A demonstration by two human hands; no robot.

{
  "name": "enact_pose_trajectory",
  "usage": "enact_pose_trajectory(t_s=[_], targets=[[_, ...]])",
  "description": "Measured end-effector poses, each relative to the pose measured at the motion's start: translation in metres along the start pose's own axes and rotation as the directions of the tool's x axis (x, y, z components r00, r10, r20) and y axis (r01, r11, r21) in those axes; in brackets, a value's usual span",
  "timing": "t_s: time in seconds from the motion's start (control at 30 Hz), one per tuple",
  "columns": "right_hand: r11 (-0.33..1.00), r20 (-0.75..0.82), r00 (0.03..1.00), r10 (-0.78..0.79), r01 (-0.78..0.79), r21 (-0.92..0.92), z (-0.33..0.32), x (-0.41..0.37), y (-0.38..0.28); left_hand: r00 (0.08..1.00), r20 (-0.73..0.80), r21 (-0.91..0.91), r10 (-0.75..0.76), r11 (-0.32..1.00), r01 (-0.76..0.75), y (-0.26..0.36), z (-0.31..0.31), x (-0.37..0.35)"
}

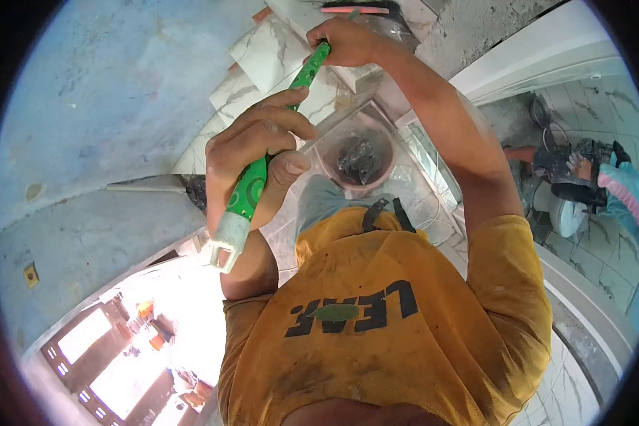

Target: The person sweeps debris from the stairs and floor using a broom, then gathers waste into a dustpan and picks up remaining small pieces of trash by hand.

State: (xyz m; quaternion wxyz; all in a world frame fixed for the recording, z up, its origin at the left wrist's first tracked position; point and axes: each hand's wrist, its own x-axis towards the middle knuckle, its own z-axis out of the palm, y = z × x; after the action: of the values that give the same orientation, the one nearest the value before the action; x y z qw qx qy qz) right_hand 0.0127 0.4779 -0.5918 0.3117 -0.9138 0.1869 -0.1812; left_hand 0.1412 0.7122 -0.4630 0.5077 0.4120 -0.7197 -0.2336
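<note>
A broom with a green patterned handle (246,190) slants across the upper middle of the view. My left hand (255,145) is wrapped round the handle near its white hanging-loop end, which points down toward me. Farther along, my right hand (342,42) is closed round the same handle. Past it, the broom head (355,10), a pinkish bar with dark bristles, shows at the top edge, close to the floor. Marble-patterned tiles (268,51) lie beside the handle, left of my right hand.
A round tub (329,153) holding dark crumpled plastic stands before my legs. A bluish wall (121,92) rises at left. To the right, past a white frame (539,60), a tiled space contains a white round object (569,213) and blue-pink cloth (618,186), perhaps another person's clothing.
</note>
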Motion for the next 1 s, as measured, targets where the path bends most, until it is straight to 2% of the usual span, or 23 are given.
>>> enact_pose_trajectory(t_s=[0.1,0.17,0.3,0.33,0.37,0.4,0.47,0.5,0.57,0.6,0.63,0.67,0.7,0.8,0.87,1.0], targets=[[0.998,0.034,0.999,0.029,-0.028,-0.049,0.007,-0.004,0.008,0.999,-0.018,0.028,-0.034,0.999,0.035,0.005,0.007,-0.006],[0.999,-0.049,0.997,-0.053,0.053,-0.009,0.015,-0.007,0.013,0.999,-0.030,0.019,-0.024,1.000,0.025,0.004,0.011,-0.008],[0.998,-0.091,0.994,-0.064,0.064,-0.005,0.009,-0.017,0.010,0.999,0.001,0.052,-0.035,0.998,0.035,0.007,0.022,-0.005],[1.000,-0.079,0.997,0.010,-0.008,0.018,0.006,-0.020,0.005,0.998,0.021,0.067,-0.052,0.996,0.051,0.007,0.024,-0.004],[0.996,-0.063,0.995,0.083,-0.080,0.039,0.003,-0.021,0.000,1.000,0.019,0.043,-0.008,0.999,0.007,0.004,0.026,-0.002],[0.997,-0.055,0.996,0.076,-0.075,0.029,0.004,-0.020,0.000,1.000,0.006,0.042,-0.003,0.999,0.003,0.005,0.026,0.000],[0.996,-0.202,0.979,0.019,-0.037,-0.084,0.016,-0.016,0.005,0.998,-0.030,0.000,0.051,0.999,-0.051,0.006,0.026,0.003],[0.996,-0.197,0.980,0.012,-0.030,-0.088,0.023,-0.015,0.007,0.993,-0.042,-0.025,0.106,0.994,-0.107,0.003,0.024,0.006],[0.993,-0.469,0.877,-0.101,0.060,-0.101,0.032,-0.013,0.009,0.994,-0.012,-0.010,0.109,0.994,-0.109,-0.002,0.020,0.015],[0.992,-0.466,0.878,-0.107,0.065,-0.106,0.036,-0.012,0.010,0.994,0.020,0.004,0.110,0.994,-0.111,-0.004,0.017,0.020],[0.996,-0.497,0.867,0.002,-0.044,-0.072,0.038,-0.012,0.008,0.993,0.013,0.007,0.113,0.994,-0.113,-0.005,0.012,0.025],[0.988,-0.526,0.843,0.109,-0.150,-0.036,0.039,-0.011,0.007,0.988,0.083,-0.016,0.134,0.991,-0.133,-0.006,0.006,0.030],[0.989,-0.527,0.844,0.101,-0.143,-0.039,0.039,-0.009,0.006,0.976,0.155,-0.038,0.154,0.988,-0.150,-0.006,0.000,0.035],[0.982,-0.611,0.777,0.152,-0.191,0.001,0.044,-0.007,0.001,0.976,0.156,-0.105,0.150,0.985,-0.135,0.000,-0.017,0.046],[0.986,-0.719,0.685,0.118,-0.167,0.003,0.047,-0.010,-0.008,0.983,0.140,-0.105,0.116,0.989,-0.102,0.010,-0.026,0.051],[0.969,-0.686,0.691,0.229,-0.226,0.096,0.037,-0.021,-0.033,0.958,0.255,-0.168,0.130,0.982,-0.089,0.020,-0.045,0.066]])
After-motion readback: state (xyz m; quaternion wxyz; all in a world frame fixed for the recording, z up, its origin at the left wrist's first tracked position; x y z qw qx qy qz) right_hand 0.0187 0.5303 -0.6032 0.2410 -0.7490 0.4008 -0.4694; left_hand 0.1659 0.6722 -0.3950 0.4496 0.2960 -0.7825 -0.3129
